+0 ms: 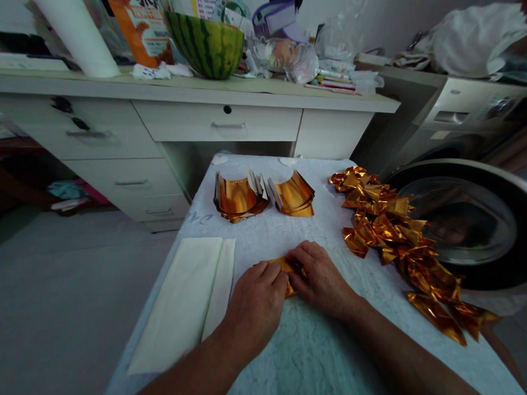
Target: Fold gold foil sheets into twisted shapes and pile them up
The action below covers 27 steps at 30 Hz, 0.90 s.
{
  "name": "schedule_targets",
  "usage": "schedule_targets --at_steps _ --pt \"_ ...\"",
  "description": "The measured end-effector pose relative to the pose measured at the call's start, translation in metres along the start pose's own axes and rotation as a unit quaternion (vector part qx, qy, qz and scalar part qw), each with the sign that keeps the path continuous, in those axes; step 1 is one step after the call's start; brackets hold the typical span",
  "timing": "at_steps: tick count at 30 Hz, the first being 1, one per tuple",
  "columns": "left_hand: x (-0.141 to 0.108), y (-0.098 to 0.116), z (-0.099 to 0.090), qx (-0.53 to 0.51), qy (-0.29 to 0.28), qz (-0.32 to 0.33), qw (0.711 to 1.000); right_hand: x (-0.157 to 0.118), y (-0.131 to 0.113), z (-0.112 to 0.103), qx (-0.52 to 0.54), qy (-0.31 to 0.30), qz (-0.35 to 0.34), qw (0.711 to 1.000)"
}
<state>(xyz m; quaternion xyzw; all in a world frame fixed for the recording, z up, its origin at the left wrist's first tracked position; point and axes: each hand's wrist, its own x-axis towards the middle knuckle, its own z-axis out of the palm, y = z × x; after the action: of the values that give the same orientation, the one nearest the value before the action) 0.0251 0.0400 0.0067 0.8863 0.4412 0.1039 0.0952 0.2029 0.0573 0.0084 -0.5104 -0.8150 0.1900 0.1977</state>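
Observation:
Near the middle of the covered table, my left hand [259, 301] and my right hand [318, 276] are both closed on one small sheet of gold foil paper [287, 267]. The fingers cover most of it, so its exact folds are hidden. Beyond my hands lie two curved stacks of gold foil paper, a left stack [237, 195] and a right stack [294, 193]. To the right stretches a pile of folded gold foil pieces [389, 227], shiny and pointed. A folded white sheet [184, 298] lies flat left of my left hand.
The table [295, 352] has a pale patterned cover. A white desk with drawers [226, 123] stands behind it, holding a cut watermelon [206, 47], an orange pouch [143, 32] and a white roll [78, 34]. At right, a washing machine's round door [467, 213] hangs open beside the table edge.

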Motion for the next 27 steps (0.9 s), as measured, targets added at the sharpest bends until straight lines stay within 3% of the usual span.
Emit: schedule_targets --at_steps 9,17,27 --pt "0.0015 0.0049 -0.0037 -0.005 0.027 -0.002 1.0 -0.0004 -0.0001 0.0002 0.008 0.004 -0.002 1.0" --pt "0.0 0.0018 0.0018 0.015 0.019 0.011 1.0 0.0009 -0.0006 0.0003 0.002 0.003 0.004 1.0" --pt "-0.0012 0.0 0.0061 0.03 0.066 0.028 0.997 -0.0003 0.0007 -0.0001 0.0 0.002 0.002 1.0"
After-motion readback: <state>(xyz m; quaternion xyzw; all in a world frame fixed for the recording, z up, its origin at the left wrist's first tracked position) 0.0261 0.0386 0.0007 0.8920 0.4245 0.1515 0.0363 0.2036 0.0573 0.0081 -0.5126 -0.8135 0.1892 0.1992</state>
